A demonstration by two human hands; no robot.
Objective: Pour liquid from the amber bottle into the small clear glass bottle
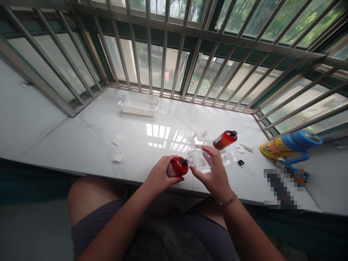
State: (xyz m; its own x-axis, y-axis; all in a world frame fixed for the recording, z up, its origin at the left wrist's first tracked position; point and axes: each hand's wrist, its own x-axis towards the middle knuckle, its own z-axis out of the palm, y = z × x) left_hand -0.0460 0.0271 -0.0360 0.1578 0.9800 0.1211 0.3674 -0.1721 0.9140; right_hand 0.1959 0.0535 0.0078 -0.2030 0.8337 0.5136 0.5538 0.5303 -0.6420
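From the head-worn view, the person's left hand [159,174] is clamped around a red plastic bottle [177,166] with a white label, which is tilted nearly on its side, its narrow clear neck pointing toward the other hand. The right hand [213,172] is open above the near edge of the counter, its fingers spread and fingertips just beside the bottle's neck. It overlaps a clear plastic tray [198,160], though whether it touches the tray cannot be told. A second clear plastic piece [202,137] lies beyond it, near a matching red bottle [225,140] with a black cap lying on its side. On the white marble-look counter [81,145] are a white plastic basket [138,104], scraps of white tissue [117,140], and a small black object [240,162]. A blue and yellow cartoon cup [290,146] lies on the sill at the right, beneath steel window bars [148,54].
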